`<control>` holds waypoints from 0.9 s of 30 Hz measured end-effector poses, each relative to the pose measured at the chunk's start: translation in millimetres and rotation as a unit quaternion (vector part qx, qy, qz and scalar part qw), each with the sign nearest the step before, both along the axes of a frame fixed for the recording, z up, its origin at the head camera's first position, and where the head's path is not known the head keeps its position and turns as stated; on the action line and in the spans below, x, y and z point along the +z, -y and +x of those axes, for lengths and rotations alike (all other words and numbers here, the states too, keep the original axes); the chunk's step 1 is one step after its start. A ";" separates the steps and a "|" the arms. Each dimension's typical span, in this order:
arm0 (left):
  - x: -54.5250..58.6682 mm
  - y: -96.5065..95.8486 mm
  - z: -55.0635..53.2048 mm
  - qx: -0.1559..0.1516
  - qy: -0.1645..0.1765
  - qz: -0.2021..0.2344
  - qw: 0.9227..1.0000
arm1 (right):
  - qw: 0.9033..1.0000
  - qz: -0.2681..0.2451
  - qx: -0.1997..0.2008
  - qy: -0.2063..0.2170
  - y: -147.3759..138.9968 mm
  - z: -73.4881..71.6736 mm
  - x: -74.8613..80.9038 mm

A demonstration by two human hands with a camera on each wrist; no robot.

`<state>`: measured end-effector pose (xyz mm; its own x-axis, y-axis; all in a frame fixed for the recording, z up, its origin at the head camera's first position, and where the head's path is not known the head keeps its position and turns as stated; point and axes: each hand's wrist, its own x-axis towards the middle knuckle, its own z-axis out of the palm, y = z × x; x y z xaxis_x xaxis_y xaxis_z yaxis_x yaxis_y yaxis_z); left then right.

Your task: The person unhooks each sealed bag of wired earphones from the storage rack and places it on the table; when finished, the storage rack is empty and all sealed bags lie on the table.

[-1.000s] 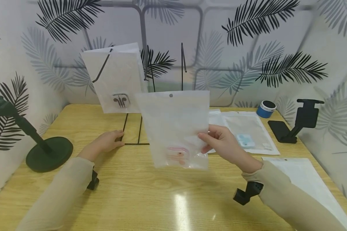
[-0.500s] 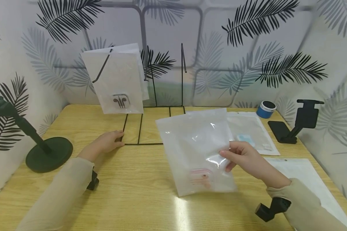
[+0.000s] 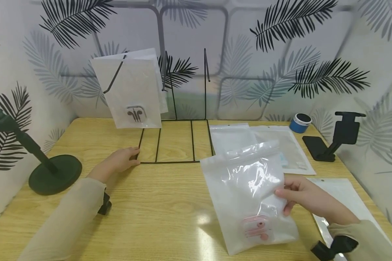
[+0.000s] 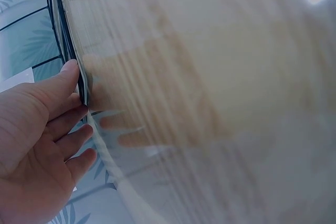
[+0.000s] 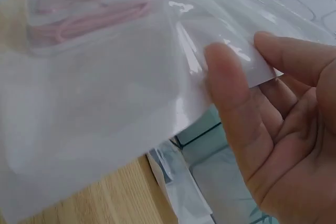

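Note:
My right hand (image 3: 305, 194) pinches the right edge of a whitish plastic zip bag (image 3: 245, 185), tilted above the table. Pink earphones (image 3: 257, 228) in a clear case show near the bag's lower end; the right wrist view shows their coiled pink cord (image 5: 97, 22). Thumb and fingers of my left hand (image 3: 119, 161) grip the front left corner of a black wire rack's base (image 3: 170, 162). From the rack's left hook hang several white bags (image 3: 130, 79), the front one with white-cased earphones (image 3: 136, 114) with dark outlines. The rack's other hooks (image 3: 205, 65) carry nothing.
More flat plastic bags (image 3: 284, 141) lie at the right, one with a light-blue item partly covered. Another white bag (image 3: 343, 192) lies near the right edge. A blue cylinder (image 3: 300, 123), a black phone stand (image 3: 344, 130) and a green lamp (image 3: 55, 174) stand around.
My right hand has brought the bag with pink earphones from in front of the rack down and to the right, nearer to me. My left hand has stayed at the rack's corner.

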<state>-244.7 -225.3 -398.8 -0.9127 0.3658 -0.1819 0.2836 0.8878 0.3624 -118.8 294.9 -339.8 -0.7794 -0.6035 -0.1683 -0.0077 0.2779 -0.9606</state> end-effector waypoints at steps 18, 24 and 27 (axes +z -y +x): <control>3.6 -1.7 3.1 -0.002 0.004 0.002 1.000 | 0.995 -0.002 0.040 0.089 -54.8 -5.7 -19.3; 4.3 -2.1 4.0 -0.002 0.002 0.003 1.000 | 0.991 0.105 0.006 0.078 -61.6 -6.7 -17.6; 4.6 -2.3 4.2 -0.001 0.001 0.003 1.000 | 0.984 0.164 -0.014 0.064 -63.0 -5.9 -19.5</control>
<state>-240.4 -223.1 -394.2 -0.9120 0.3679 -0.1816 0.2841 0.8855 0.3677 -124.7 357.9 -359.3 -0.7549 -0.4789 -0.4480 0.1199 0.5708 -0.8123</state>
